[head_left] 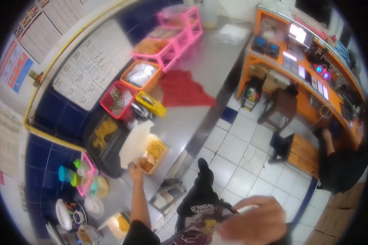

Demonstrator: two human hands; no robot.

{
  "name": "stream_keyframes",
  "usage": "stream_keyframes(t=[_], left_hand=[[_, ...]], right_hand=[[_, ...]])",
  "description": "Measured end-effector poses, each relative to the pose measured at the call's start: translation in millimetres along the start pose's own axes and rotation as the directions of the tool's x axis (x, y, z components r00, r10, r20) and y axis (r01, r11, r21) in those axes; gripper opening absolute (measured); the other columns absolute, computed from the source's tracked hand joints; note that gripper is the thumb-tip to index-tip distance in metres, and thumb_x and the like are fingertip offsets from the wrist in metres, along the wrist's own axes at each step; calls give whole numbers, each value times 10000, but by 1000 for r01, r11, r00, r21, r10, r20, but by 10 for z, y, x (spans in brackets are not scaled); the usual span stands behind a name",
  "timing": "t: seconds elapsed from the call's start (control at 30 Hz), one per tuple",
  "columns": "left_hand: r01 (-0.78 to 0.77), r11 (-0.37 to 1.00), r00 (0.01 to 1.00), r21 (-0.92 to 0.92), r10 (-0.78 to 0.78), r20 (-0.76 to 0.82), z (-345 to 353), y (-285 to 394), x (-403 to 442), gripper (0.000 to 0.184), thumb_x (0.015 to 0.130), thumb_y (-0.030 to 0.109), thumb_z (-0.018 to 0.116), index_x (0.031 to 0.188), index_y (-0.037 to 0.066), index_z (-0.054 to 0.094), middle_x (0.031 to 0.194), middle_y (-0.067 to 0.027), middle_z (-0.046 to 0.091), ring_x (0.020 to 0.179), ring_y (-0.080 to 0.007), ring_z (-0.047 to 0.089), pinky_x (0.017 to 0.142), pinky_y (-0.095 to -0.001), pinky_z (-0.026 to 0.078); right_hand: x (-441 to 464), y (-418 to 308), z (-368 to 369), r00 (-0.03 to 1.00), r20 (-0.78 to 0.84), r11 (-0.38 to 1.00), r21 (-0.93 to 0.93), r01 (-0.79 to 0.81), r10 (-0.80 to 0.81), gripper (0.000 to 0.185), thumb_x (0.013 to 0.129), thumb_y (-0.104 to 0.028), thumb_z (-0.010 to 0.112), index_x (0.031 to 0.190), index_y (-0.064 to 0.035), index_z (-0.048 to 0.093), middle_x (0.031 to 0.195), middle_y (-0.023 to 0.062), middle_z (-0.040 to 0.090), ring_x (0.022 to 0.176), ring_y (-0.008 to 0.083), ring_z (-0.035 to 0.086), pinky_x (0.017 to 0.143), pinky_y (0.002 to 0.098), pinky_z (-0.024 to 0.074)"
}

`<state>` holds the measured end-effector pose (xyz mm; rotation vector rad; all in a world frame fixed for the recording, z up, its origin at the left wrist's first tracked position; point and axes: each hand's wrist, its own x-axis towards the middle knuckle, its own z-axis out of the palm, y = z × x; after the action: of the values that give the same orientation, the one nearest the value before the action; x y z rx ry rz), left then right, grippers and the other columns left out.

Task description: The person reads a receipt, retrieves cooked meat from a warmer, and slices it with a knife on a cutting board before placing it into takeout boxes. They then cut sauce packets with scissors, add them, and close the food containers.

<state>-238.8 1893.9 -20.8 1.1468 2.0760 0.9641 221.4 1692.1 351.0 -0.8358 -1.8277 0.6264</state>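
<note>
Holding food box (139, 142) with left hand (136, 171); right hand (255, 220) blurred, its grip unclear.

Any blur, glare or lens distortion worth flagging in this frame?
Head view: the right hand is heavily blurred, while the left hand, at the open food box, is clearer; head view: the monitor is partly blown out to white; head view: wide-angle distortion, with blacked-out corners.

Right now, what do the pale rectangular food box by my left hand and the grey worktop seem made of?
Pale food box: probably matte cardboard, from its flat, hinged lid. Grey worktop: likely satin metal, from its soft highlights.
</note>
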Motion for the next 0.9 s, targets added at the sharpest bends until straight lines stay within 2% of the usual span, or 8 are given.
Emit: stream_keyframes(t=[0.07,0.13,0.3,0.53,0.6,0.67,0.8,0.9], left_hand=[[-166,913,946,373,255,-202,27,202,-134,587,1017,453,503,1151,-100,646,1036,-246,676,961,-323,670,841,-441,521],[-98,954,892,282,210,-400,99,469,-449,632,998,472,534,1135,-137,632,1046,-304,662,1013,-393,634,936,-481,462],[102,995,971,16,-97,-217,549,1083,-1014,629,995,460,559,1164,-146,591,1151,-292,612,1040,-346,598,916,-435,465],[312,909,806,-277,-407,-429,497,1291,-613,547,1018,395,540,1288,-80,517,1292,-246,559,1174,-305,555,1001,-387,446],[344,929,770,-137,-363,-525,531,1125,-672,488,1005,380,571,1238,-48,556,1262,-222,576,1136,-286,566,962,-387,461],[207,930,837,304,-7,-547,656,1596,-777,418,1001,336,588,1197,-33,582,1239,-200,587,1120,-254,567,925,-378,467],[148,878,975,-456,-207,-82,1101,2847,-578,359,1039,270,500,1151,-42,638,1024,-134,685,811,-165,635,765,-302,497],[217,766,974,-605,-132,182,1479,3266,-317,336,1041,245,522,1168,-39,648,961,-85,697,790,-131,623,724,-273,485]], right_hand=[[191,379,-10,846,50,826,189,-530,531,124,863,-60,715,959,17,704,855,74,740,692,137,692,630,238,543],[301,1056,212,536,-123,528,452,-719,835,140,924,-40,685,1046,28,703,921,79,744,787,118,700,703,256,560],[669,2288,419,431,-93,373,681,-630,898,216,976,-66,631,1147,66,636,938,78,722,782,97,663,694,248,537],[1381,3091,424,437,191,179,718,-673,879,285,1044,-153,519,1218,52,612,1050,80,698,876,113,670,786,261,547],[1582,3273,434,430,281,138,679,-721,858,292,1051,-150,497,1239,45,606,1079,79,687,902,117,670,806,267,550],[1745,3492,466,422,364,114,631,-768,830,291,1047,-140,502,1254,39,600,1069,70,686,930,105,658,816,257,541],[2088,3848,535,458,521,198,478,-856,720,284,1047,-135,503,1246,44,600,1062,55,682,938,84,633,808,242,520],[2217,4150,590,566,598,427,374,-824,568,287,1049,-136,502,1250,44,599,1053,49,679,924,70,603,814,228,482]])
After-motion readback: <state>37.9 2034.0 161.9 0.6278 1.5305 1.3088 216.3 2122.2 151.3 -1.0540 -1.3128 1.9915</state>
